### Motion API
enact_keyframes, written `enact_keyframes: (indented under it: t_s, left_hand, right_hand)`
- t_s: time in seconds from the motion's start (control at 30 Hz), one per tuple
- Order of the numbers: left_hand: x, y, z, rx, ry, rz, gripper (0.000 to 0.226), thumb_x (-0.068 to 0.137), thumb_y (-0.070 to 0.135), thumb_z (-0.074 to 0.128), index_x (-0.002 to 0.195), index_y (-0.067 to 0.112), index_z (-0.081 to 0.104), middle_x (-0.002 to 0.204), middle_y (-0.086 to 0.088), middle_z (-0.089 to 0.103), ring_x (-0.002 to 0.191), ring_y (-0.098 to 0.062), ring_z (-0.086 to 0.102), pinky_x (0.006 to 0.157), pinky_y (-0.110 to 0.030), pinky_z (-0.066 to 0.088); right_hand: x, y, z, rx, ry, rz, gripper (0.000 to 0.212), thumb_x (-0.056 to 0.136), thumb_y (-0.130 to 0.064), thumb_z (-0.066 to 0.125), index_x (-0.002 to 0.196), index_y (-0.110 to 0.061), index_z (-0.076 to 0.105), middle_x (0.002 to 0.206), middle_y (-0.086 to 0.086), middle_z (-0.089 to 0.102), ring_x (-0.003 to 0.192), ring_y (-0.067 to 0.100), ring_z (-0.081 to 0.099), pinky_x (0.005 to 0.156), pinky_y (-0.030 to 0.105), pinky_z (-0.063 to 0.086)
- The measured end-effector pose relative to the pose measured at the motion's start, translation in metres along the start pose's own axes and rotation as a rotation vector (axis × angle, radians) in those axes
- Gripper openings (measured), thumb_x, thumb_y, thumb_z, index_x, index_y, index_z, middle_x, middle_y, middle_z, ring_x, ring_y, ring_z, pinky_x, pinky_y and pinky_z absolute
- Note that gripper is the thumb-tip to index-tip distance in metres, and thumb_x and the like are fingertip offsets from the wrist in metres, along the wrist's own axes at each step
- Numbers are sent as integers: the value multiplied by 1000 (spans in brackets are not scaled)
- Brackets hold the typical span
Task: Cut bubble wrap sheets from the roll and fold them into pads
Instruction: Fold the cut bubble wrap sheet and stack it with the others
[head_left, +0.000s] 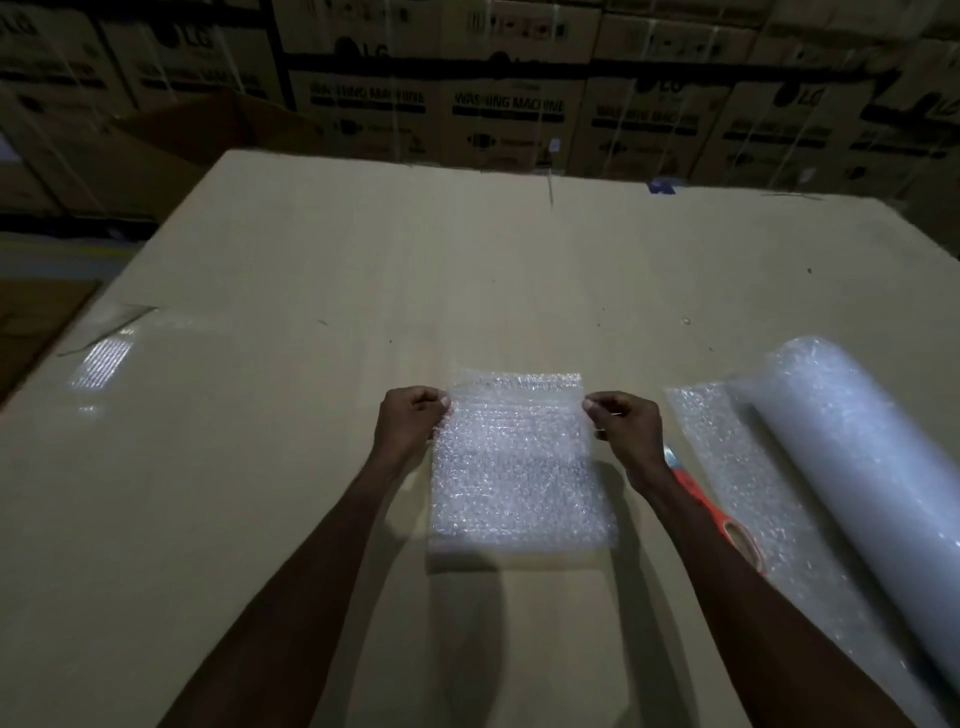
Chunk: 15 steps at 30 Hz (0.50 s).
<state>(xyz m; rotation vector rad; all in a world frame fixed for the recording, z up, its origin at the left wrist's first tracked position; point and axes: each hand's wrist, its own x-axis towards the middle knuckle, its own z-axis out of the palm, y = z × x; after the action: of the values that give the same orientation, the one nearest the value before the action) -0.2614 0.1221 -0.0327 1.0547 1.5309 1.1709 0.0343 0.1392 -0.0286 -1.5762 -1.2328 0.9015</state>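
Left hand (410, 421) and right hand (621, 428) each pinch a side edge of the bubble wrap sheet (519, 462) (already folded). Right of it: orange scissors (727, 525), then the roll (857, 467).

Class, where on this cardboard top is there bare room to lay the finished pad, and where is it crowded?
Bare: left of the left hand, and beyond the bubble wrap sheet. Crowded: right, where the scissors and roll lie beside the right hand.

Both bare forearms reach forward side by side, converging slightly. The left hand (410, 422) and right hand (626, 431) are level with each other and apart, knuckles up, fingers curled, each thumb and fingertips pinched together, thumbs pointing inward
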Motion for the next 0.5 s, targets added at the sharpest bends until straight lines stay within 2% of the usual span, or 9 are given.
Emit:
enact_keyframes:
  t_s: [0.07,0.13,0.23,0.4,0.5]
  left_hand:
    - [17,-2,7,37,44,16,3,89,12,75,90,12,77,80,-8,75,69,-16,65,70,-37,54]
    - [30,-4,14,70,87,21,3,87,13,76,87,15,77,73,0,72,60,-8,61,63,-30,50]
    - [45,-4,24,128,94,28,2,84,16,79,84,17,77,64,7,67,48,-1,53,58,-25,42]
    - [63,-7,27,344,149,37,5,81,26,81,80,27,76,76,10,73,73,-7,69,71,-27,51]
    - [65,-11,24,420,184,58,5,81,27,80,83,23,77,81,6,75,79,-14,70,75,-30,53]
  right_hand:
    - [21,3,5,-7,-20,27,6,90,-8,76,89,-15,77,78,5,73,65,14,62,64,34,55]
    - [40,7,7,-15,-32,51,4,89,-8,77,92,-9,77,77,10,72,68,18,61,63,33,55]
    - [61,16,9,-50,-29,77,8,85,-9,81,87,-15,76,76,7,74,67,17,65,67,36,57]
    - [79,27,17,-94,-24,100,8,81,-11,84,85,-14,78,74,7,75,59,16,63,61,39,57]
    - [84,32,23,-167,-10,60,9,80,-16,86,85,-15,79,71,1,74,57,9,62,60,35,54]
